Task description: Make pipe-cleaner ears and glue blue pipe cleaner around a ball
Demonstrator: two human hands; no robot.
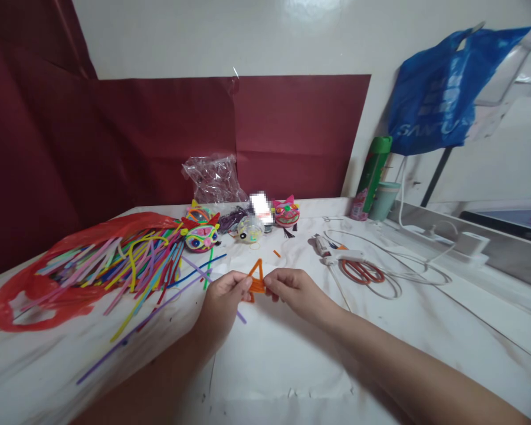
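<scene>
My left hand [222, 297] and my right hand [292, 289] meet over the white table [265, 360], both pinching an orange pipe cleaner [256, 277] bent into a small triangle. The left fingers grip its left corner, the right fingers its right corner, and the point sticks up between them. A purple pipe cleaner [241, 317] lies just under the left hand.
A red plastic bag [39, 283] spills several coloured pipe cleaners [137, 265] at left. Decorated craft balls [201, 233] and a clear bag [212, 177] sit behind. A glue gun [331, 252], red scissors [363, 273] and white cables lie at right, near a green can [374, 171].
</scene>
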